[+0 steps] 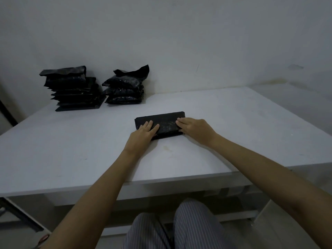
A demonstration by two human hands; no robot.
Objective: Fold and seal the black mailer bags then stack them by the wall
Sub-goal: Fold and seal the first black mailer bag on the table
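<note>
A folded black mailer bag (pixel 166 121) lies flat near the middle of the white table (pixel 71 150). My left hand (pixel 143 135) presses on its left end with straight fingers. My right hand (pixel 195 129) lies on its right end, fingers flat on top and the thumb down at the near edge. Two stacks of black mailer bags stand by the wall at the back left: a taller left stack (pixel 71 90) and a shorter right stack (pixel 124 88).
The pale wall (pixel 197 42) runs along the table's far edge. The table's near edge (pixel 125 184) is just above my knees in striped trousers (pixel 179 227). A dark metal frame (pixel 16 212) shows at the lower left.
</note>
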